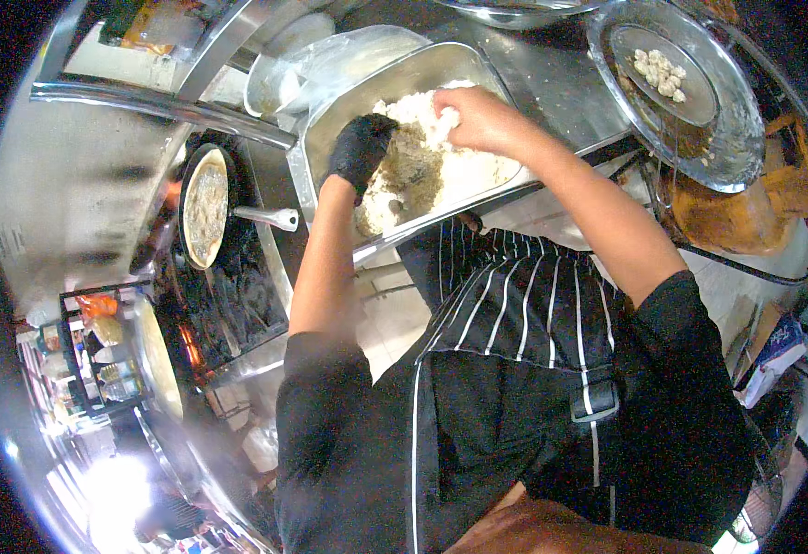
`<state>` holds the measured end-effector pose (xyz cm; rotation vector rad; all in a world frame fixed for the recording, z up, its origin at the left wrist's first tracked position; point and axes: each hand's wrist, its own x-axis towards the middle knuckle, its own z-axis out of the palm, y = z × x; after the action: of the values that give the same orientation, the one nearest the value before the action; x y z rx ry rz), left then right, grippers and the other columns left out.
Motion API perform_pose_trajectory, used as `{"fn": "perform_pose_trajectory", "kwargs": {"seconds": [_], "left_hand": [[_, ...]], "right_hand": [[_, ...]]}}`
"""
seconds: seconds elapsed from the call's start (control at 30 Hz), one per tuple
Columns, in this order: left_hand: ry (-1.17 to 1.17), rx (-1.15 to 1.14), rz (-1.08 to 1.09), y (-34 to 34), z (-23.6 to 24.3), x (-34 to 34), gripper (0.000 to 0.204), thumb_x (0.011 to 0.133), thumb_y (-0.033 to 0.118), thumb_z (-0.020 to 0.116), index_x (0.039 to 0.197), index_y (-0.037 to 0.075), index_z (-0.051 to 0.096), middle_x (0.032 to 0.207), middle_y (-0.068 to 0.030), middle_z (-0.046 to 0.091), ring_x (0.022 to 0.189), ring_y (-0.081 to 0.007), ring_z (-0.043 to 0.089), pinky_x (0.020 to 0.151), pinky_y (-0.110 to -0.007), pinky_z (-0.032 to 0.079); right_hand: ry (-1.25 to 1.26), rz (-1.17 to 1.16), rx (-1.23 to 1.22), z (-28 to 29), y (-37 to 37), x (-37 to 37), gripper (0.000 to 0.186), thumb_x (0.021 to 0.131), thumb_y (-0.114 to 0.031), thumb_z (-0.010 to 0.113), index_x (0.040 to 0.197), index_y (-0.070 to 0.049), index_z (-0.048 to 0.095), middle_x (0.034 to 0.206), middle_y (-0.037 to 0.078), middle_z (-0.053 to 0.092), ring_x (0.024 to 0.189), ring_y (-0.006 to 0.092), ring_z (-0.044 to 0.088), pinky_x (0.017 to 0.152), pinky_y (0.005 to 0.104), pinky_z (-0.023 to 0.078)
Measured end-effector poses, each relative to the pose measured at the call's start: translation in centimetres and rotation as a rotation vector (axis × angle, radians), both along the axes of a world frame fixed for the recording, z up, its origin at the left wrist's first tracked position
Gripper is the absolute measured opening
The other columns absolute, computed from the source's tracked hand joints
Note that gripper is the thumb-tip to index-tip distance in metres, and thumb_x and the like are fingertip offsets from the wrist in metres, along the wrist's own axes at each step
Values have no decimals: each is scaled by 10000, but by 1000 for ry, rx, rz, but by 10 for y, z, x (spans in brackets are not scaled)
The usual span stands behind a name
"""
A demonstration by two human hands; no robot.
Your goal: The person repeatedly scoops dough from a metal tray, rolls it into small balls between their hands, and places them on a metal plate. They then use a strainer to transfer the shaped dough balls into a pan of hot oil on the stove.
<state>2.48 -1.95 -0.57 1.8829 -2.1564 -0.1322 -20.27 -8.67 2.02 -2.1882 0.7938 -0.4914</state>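
Note:
A rectangular steel pan (321, 113) holds white flour (478, 169) with a brownish bare area in its middle and a small dark lump near the front. My left hand (362, 148), in a black glove, is curled over the left side of the flour; what its fingers hold is hidden. Toward the back right of the pan, my right hand (478, 120) is bare, its fingers closed around a white, flour-covered lump (450, 114).
A frying pan of bubbling liquid (206, 203) sits on the stove at left, handle pointing right. A large steel tray (727, 111) with white pieces is at upper right, above an orange-brown container (727, 222). Translucent plastic-covered containers (349, 55) stand behind the pan.

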Motion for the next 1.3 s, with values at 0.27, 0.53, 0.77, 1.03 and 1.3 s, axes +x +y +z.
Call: {"fn": "perform_pose_trajectory", "kwargs": {"seconds": [0.27,0.53,0.77,1.03,1.3], "left_hand": [[82,244,-231,-56,-9,-42,243,735,228,602,937,98,635,922,-147,628,866,-334,586,785,-385,459],[86,204,-110,-43,-37,-33,360,778,399,551,807,52,641,841,-190,626,814,-334,596,727,-403,460],[1180,375,154,-30,15,-29,245,761,59,605,1005,45,585,780,-21,605,652,-101,547,561,-228,433],[1184,219,51,-35,33,-55,245,743,4,611,981,55,578,907,-19,581,772,-99,525,628,-225,432],[1041,110,-1,-32,35,-70,619,667,-91,599,1227,110,428,978,-29,530,851,-119,499,720,-239,434]], "right_hand": [[56,311,22,26,-8,-38,459,591,84,509,1020,-70,567,1043,135,591,881,257,585,766,319,466],[-117,-171,-104,4,-9,-3,120,750,-163,631,767,-47,606,618,101,596,613,261,601,591,393,458],[-429,-162,247,-29,-29,17,450,782,-199,659,1166,-49,481,934,76,613,740,176,597,640,310,486],[-384,75,681,-16,-36,8,363,786,-145,661,1094,-31,507,818,35,603,682,87,556,568,223,457],[-448,-37,663,-24,-35,13,398,730,-238,723,1017,-24,548,824,58,612,666,113,557,532,245,462]]}}
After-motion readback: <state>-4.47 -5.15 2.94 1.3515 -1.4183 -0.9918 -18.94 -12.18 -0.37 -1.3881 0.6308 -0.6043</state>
